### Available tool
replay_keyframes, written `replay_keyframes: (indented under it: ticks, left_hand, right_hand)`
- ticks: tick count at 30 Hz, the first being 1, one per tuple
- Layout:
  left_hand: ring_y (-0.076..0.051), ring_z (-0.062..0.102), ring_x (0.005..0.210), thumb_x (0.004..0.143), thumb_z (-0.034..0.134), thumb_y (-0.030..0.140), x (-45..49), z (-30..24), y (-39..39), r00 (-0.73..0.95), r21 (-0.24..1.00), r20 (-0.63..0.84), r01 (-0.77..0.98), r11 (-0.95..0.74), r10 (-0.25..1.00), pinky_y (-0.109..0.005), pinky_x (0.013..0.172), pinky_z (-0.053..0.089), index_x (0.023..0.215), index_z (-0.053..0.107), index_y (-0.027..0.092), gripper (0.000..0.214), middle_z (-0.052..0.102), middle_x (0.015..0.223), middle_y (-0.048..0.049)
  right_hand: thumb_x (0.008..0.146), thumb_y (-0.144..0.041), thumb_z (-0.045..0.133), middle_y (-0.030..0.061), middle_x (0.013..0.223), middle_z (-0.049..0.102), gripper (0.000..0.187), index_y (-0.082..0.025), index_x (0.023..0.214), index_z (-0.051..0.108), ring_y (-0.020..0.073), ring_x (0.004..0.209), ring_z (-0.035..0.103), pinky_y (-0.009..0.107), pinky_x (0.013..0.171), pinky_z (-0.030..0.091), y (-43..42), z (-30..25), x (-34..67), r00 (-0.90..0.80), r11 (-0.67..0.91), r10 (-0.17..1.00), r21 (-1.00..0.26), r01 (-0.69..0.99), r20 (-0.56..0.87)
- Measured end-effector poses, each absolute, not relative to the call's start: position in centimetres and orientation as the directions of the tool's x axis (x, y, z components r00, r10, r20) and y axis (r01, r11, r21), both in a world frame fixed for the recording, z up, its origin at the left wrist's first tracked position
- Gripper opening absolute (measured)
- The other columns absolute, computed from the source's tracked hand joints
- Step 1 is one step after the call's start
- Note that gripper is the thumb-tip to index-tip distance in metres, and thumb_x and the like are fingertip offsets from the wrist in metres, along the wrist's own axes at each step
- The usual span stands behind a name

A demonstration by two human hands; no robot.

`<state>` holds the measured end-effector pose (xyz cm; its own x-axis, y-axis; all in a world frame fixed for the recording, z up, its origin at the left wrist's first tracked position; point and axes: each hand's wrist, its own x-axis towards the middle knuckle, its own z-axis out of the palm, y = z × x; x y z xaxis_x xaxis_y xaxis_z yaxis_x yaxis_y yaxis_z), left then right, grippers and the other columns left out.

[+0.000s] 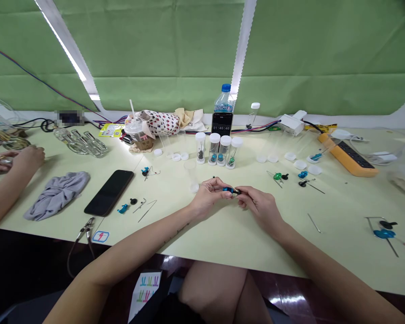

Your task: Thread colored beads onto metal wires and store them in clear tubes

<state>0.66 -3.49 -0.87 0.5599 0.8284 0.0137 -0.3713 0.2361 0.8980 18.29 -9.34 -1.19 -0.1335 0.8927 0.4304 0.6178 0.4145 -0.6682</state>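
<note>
Both my hands meet above the middle of the pale green table (229, 234). My left hand (207, 194) pinches a small blue plastic piece with a thin metal wire (227, 189). My right hand (258, 204) pinches a small black part (236, 191) at the other end of that piece. Behind my hands stand several clear capped vials (219, 150), some with coloured bits inside. An open clear vial (191, 173) stands just left of my left hand. Loose blue, green and black bits with wires (290, 176) lie to the right.
A black phone (110, 192), a grey cloth (57, 194) and pliers (86, 229) lie to the left. Another person's hands (18, 159) work at the far left. A water bottle (224, 101), a timer (222, 123), an orange power strip (347, 155) and white caps (300, 164) sit at the back.
</note>
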Motion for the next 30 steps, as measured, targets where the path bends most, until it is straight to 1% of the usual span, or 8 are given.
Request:
replay_keyframes:
  ticks: [3, 6, 10, 13, 16, 22, 27, 30]
  left_hand:
    - [-0.012, 0.062, 0.071, 0.06, 0.079, 0.021, 0.7, -0.91, -3.43, 0.542, 0.891, 0.002, -0.383, 0.245, 0.84, -0.03, 0.075, 0.046, 0.076, 0.058, 0.011, 0.028, 0.068, 0.081, -0.0058]
    - [-0.012, 0.062, 0.07, 0.061, 0.078, 0.021, 0.7, -1.08, -3.3, 0.531, 0.884, 0.0, -0.396, 0.248, 0.848, -0.03, 0.075, 0.047, 0.077, 0.058, 0.012, 0.028, 0.068, 0.082, -0.0057]
    - [-0.012, 0.062, 0.071, 0.059, 0.079, 0.021, 0.71, -1.27, -3.2, 0.532, 0.887, 0.019, -0.4, 0.231, 0.846, -0.03, 0.074, 0.047, 0.075, 0.057, 0.012, 0.028, 0.068, 0.082, -0.0056]
    - [-0.013, 0.062, 0.072, 0.058, 0.079, 0.02, 0.76, -1.21, -3.28, 0.532, 0.897, 0.038, -0.391, 0.205, 0.846, -0.031, 0.074, 0.048, 0.074, 0.058, 0.012, 0.028, 0.068, 0.082, -0.0057]
    - [-0.014, 0.062, 0.073, 0.058, 0.079, 0.021, 0.75, -1.03, -3.43, 0.526, 0.915, 0.058, -0.369, 0.166, 0.849, -0.032, 0.075, 0.048, 0.076, 0.059, 0.012, 0.028, 0.068, 0.081, -0.0059]
    - [-0.016, 0.063, 0.078, 0.058, 0.079, 0.021, 0.59, -0.82, -3.6, 0.524, 0.94, 0.093, -0.328, 0.1, 0.847, -0.033, 0.077, 0.049, 0.077, 0.06, 0.012, 0.029, 0.068, 0.083, -0.0062]
    - [-0.016, 0.063, 0.078, 0.058, 0.079, 0.022, 0.6, -0.72, -3.73, 0.521, 0.937, 0.114, -0.338, 0.082, 0.846, -0.035, 0.079, 0.048, 0.077, 0.06, 0.012, 0.028, 0.068, 0.082, -0.0061]
    - [-0.016, 0.063, 0.077, 0.059, 0.079, 0.023, 0.64, -0.68, -3.81, 0.522, 0.939, 0.115, -0.335, 0.079, 0.845, -0.034, 0.078, 0.048, 0.078, 0.06, 0.012, 0.029, 0.068, 0.08, -0.0055]
  right_hand:
    - [0.091, -0.036, 0.045, 0.0046, 0.087, 0.067, 0.026, -0.021, 0.111, 0.055, 0.0154, 0.071, 0.066, 0.029, 0.067, 0.055, -9.28, -1.11, 18.24, -0.117, 0.424, 0.876, -0.63, 0.651, 0.468]
    - [0.089, -0.036, 0.05, 0.0041, 0.09, 0.068, 0.027, -0.022, 0.112, 0.053, 0.017, 0.079, 0.067, 0.031, 0.073, 0.055, -9.23, -1.21, 18.23, -0.114, 0.447, 0.853, -0.599, 0.665, 0.51]
    - [0.09, -0.031, 0.049, 0.0039, 0.088, 0.068, 0.018, -0.021, 0.104, 0.054, 0.0168, 0.075, 0.068, 0.029, 0.067, 0.056, -9.21, -1.55, 18.28, -0.115, 0.455, 0.845, -0.589, 0.668, 0.522]
    - [0.09, -0.03, 0.048, 0.0037, 0.084, 0.068, 0.015, -0.021, 0.1, 0.055, 0.0166, 0.069, 0.068, 0.029, 0.062, 0.056, -9.23, -1.64, 18.33, -0.102, 0.437, 0.858, -0.612, 0.659, 0.504]
    - [0.09, -0.03, 0.047, 0.0028, 0.083, 0.068, 0.016, -0.022, 0.1, 0.056, 0.0156, 0.065, 0.067, 0.029, 0.06, 0.056, -9.25, -1.62, 18.38, -0.091, 0.429, 0.869, -0.649, 0.628, 0.486]
    - [0.091, -0.033, 0.044, 0.0021, 0.077, 0.068, 0.021, -0.022, 0.103, 0.058, 0.0152, 0.064, 0.066, 0.029, 0.06, 0.057, -9.21, -1.85, 18.58, -0.095, 0.417, 0.889, -0.71, 0.567, 0.447]
    - [0.092, -0.034, 0.043, 0.0014, 0.073, 0.067, 0.024, -0.021, 0.104, 0.058, 0.0137, 0.061, 0.065, 0.027, 0.059, 0.056, -9.23, -1.73, 18.59, -0.104, 0.409, 0.897, -0.718, 0.564, 0.429]
    - [0.092, -0.034, 0.042, 0.0014, 0.071, 0.065, 0.024, -0.02, 0.104, 0.058, 0.0131, 0.06, 0.063, 0.026, 0.059, 0.055, -9.23, -1.56, 18.59, -0.121, 0.411, 0.898, -0.709, 0.573, 0.422]
